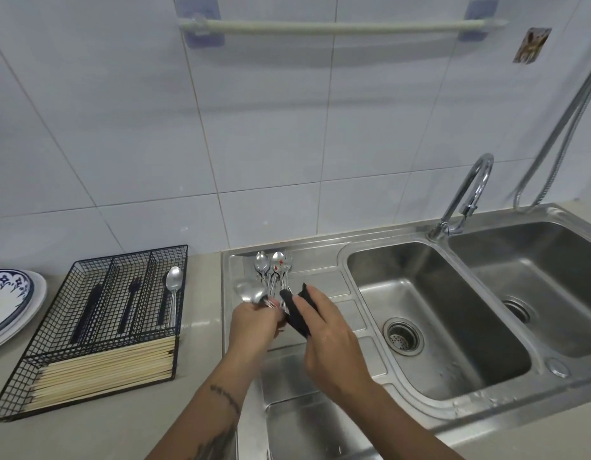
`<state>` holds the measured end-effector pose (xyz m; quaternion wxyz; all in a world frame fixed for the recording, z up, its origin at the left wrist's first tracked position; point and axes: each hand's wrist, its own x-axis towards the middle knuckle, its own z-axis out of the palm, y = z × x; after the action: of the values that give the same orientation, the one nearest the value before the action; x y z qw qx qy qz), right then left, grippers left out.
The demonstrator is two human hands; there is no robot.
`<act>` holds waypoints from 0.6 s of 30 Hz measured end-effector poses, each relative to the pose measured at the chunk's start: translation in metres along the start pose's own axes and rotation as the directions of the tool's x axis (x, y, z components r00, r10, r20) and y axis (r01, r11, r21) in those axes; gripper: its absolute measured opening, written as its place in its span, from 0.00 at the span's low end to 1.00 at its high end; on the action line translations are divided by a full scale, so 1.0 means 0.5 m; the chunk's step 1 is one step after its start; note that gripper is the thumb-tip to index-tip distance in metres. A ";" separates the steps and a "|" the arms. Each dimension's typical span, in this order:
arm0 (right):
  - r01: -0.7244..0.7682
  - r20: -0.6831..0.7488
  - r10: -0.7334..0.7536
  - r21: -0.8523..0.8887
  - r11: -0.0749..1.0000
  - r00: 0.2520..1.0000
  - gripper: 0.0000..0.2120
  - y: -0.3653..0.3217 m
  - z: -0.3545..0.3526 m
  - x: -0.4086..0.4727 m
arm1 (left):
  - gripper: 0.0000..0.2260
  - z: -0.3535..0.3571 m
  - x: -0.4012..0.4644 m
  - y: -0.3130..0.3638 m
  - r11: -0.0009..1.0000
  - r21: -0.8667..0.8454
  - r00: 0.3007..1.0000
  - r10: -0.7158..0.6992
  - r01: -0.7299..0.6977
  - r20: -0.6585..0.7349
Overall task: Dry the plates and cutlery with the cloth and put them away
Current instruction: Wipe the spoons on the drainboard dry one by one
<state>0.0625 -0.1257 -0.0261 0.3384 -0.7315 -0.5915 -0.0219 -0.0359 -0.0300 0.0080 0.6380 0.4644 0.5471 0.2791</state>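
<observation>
My left hand (251, 323) grips a metal spoon (249, 292) by its handle, bowl pointing up and left, over the sink's draining board. My right hand (324, 330) holds a black cloth (297, 312) right beside the spoon's handle. Several more spoons (271, 263) lie on the draining board just behind my hands. A black wire cutlery organiser (98, 323) stands on the counter to the left; it holds a spoon (173, 287), black-handled cutlery (130, 300) and a row of chopsticks (108, 366). Stacked plates (12, 300), one with a blue pattern, sit at the far left.
A steel double sink (437, 313) fills the right side, with a drain strainer (402, 335) in the nearer basin, a curved tap (466, 194) and a hose (563, 114). An empty towel rail (337, 26) hangs on the tiled wall.
</observation>
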 end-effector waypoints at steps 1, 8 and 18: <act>0.006 0.013 -0.006 0.002 1.000 1.000 0.32 -0.004 0.012 -0.010 | 0.07 0.003 0.001 0.007 0.996 -0.089 1.000 -0.019 0.017 -0.021; -0.080 0.025 0.081 -0.037 0.996 0.996 0.39 0.008 0.031 -0.023 | 0.07 -0.008 -0.008 0.012 0.915 -0.386 0.992 -0.124 0.117 0.007; -0.090 -0.011 0.091 0.093 0.992 0.996 0.27 0.038 0.011 0.005 | 0.08 -0.013 -0.018 -0.021 0.929 -0.367 0.979 0.032 0.046 0.202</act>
<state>0.0780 -0.1223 -0.0381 0.3771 -0.7408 -0.5557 0.0155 -0.0460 -0.0402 0.0027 0.7678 0.3605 0.4179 0.3254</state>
